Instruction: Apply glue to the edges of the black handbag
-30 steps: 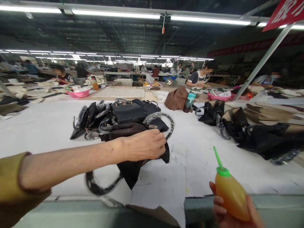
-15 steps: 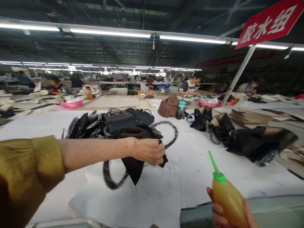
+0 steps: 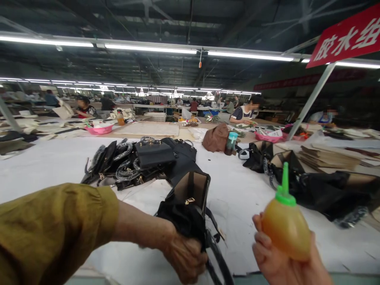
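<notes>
My left hand (image 3: 185, 257) is closed on a black handbag (image 3: 190, 202) and holds it near the table's front edge; the bag's tan inside faces me and its handle hangs down by the hand. My right hand (image 3: 285, 263) grips an orange squeeze bottle (image 3: 285, 227) with a green pointed nozzle, raised upright just right of the bag. A pile of black handbags with ring handles (image 3: 139, 162) lies further back on the white table sheet (image 3: 53, 158).
More black bags (image 3: 314, 182) and stacked tan card pieces (image 3: 326, 156) lie at the right. A brown bag (image 3: 217, 138) and a teal cup (image 3: 231, 141) stand mid-table, pink basins (image 3: 99, 128) behind. Other people work at far tables. A slanted metal post (image 3: 311, 101) carries a red sign.
My left hand has pulled one black bag off the pile toward me and down to the front edge. My right hand has lifted the orange bottle higher and nearer the bag.
</notes>
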The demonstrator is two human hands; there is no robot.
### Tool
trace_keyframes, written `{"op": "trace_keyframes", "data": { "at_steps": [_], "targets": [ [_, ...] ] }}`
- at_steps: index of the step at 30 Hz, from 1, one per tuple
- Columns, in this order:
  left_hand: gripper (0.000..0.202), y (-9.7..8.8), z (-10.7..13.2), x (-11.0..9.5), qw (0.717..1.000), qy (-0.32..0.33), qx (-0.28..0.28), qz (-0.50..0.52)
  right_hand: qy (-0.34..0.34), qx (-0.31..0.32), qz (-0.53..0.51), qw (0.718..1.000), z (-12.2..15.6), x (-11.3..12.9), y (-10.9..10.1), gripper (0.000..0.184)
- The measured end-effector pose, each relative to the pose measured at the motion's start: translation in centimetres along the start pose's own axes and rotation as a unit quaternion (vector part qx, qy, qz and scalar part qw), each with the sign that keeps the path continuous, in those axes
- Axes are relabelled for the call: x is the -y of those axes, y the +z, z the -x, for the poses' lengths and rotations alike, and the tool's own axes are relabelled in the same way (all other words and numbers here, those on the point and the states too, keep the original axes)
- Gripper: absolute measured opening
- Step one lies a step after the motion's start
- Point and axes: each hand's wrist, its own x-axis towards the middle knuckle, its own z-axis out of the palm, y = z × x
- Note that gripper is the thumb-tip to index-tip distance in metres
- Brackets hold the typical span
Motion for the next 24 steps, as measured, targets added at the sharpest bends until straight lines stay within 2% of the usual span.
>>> {"op": "trace_keyframes", "data": {
  "at_steps": [3, 5, 7, 9, 11, 12, 15, 18, 21, 24],
  "targets": [
    [0.005, 0.1, -0.2, -0.5, 0.998, -0.016, 0.014, -0.058, -0.008, 0.076, 0.034, 0.996, -3.9, -0.4, 5.5, 0.044],
    [0.005, -0.1, -0.2, -0.1, 1.0, 0.005, 0.011, -0.022, -0.013, 0.112, 0.065, 0.991, -6.8, -1.0, 8.4, 0.047],
    [0.008, -0.2, 0.2, 0.9, 0.992, 0.099, -0.051, 0.061, 0.006, 0.129, 0.092, 0.987, -9.4, -1.8, 10.2, 0.047],
    [0.019, -0.1, 1.0, 2.4, 0.954, 0.221, -0.14, 0.146, 0.023, 0.125, 0.116, 0.985, -11.1, -2.5, 10.8, 0.037],
    [0.027, 0.5, 2.3, 4.4, 0.919, 0.281, -0.194, 0.198, 0.028, 0.115, 0.131, 0.984, -11.9, -2.8, 10.7, 0.03],
    [0.027, 0.8, 3.2, 5.4, 0.916, 0.275, -0.201, 0.213, 0.027, 0.111, 0.135, 0.984, -12.0, -2.8, 10.5, 0.03],
    [0.024, 2.1, 6.5, 8.1, 0.928, 0.203, -0.202, 0.239, 0.027, 0.104, 0.142, 0.984, -11.8, -2.2, 10.2, 0.039],
    [0.018, 3.0, 10.1, 9.3, 0.936, 0.145, -0.166, 0.274, 0.032, 0.092, 0.145, 0.985, -11.4, -1.8, 10.3, 0.04],
    [0.012, 2.9, 13.8, 8.3, 0.945, 0.077, -0.107, 0.3, 0.038, 0.08, 0.148, 0.985, -10.9, -2.3, 10.7, 0.041],
    [0.01, 2.6, 17.1, 5.4, 0.94, -0.018, -0.034, 0.338, 0.059, 0.076, 0.157, 0.983, -9.9, -3.4, 11.3, 0.042]
  ]
}}
